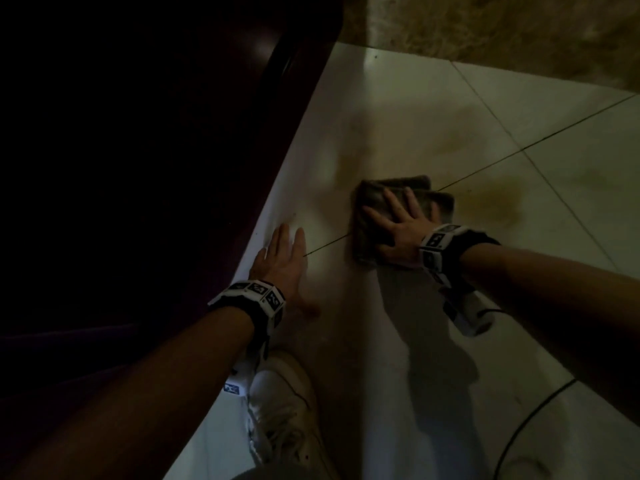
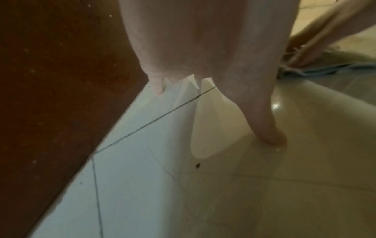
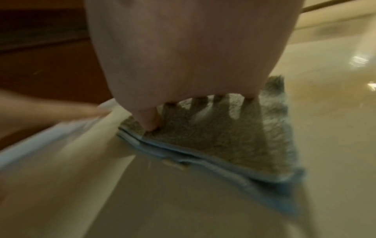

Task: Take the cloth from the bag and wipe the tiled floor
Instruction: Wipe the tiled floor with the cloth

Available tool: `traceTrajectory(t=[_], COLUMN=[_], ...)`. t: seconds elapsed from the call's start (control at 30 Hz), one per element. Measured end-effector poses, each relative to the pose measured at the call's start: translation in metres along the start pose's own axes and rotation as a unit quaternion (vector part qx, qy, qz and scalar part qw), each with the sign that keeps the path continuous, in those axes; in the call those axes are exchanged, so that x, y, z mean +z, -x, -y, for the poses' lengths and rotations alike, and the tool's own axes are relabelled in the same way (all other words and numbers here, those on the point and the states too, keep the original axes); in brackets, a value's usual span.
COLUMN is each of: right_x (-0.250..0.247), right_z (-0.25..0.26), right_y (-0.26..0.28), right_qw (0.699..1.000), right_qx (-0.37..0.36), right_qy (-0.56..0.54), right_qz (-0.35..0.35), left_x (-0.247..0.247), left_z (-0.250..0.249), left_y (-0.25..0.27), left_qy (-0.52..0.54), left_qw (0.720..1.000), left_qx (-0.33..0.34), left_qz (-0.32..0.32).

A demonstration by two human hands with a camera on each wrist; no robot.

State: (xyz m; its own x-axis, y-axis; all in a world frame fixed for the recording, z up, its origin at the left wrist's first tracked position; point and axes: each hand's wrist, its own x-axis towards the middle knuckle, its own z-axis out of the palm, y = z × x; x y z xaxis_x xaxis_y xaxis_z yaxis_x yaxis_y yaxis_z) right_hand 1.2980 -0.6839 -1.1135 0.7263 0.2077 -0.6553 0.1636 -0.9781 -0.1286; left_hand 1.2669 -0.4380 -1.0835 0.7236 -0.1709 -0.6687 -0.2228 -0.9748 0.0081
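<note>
A folded grey cloth (image 1: pixel 377 202) with a blue edge lies flat on the pale tiled floor (image 1: pixel 450 341). My right hand (image 1: pixel 398 223) presses on it with straight, spread fingers. The right wrist view shows the cloth (image 3: pixel 223 138) under that right hand (image 3: pixel 183 64), its blue hem toward the camera. My left hand (image 1: pixel 282 261) rests flat on the bare tile to the left, fingers straight, holding nothing. In the left wrist view the left hand (image 2: pixel 203 48) leans on the floor (image 2: pixel 264 177), and the cloth (image 2: pixel 325 64) shows at the far right. No bag is in view.
A dark wooden panel (image 1: pixel 173 168) runs along the left of the floor. Brownish stains (image 1: pixel 498 199) mark the tiles right of and above the cloth. A rough wall (image 1: pixel 519 29) closes the far side. My white shoe (image 1: pixel 280 410) and a black cable (image 1: pixel 526 417) lie near me.
</note>
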Motion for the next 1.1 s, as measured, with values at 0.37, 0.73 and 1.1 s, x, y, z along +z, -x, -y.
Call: traceTrajectory(t=[0.37, 0.73, 1.1], right_x=[0.034, -0.028, -0.005], right_z=[0.027, 0.014, 0.025], right_y=[0.038, -0.034, 0.005], right_qw=[0.977, 0.999, 0.975], right_qx=[-0.143, -0.004, -0.156], right_qy=[0.157, 0.039, 0.154], right_qz=[0.009, 0.016, 0.021], left_x=[0.004, -0.007, -0.007], left_z=[0.005, -0.004, -0.009], left_y=[-0.019, -0.04, -0.039], left_qy=[0.019, 0.0, -0.014], left_qw=[1.0, 1.0, 1.0], left_qx=[0.012, 0.003, -0.001], left_qz=[-0.012, -0.001, -0.003])
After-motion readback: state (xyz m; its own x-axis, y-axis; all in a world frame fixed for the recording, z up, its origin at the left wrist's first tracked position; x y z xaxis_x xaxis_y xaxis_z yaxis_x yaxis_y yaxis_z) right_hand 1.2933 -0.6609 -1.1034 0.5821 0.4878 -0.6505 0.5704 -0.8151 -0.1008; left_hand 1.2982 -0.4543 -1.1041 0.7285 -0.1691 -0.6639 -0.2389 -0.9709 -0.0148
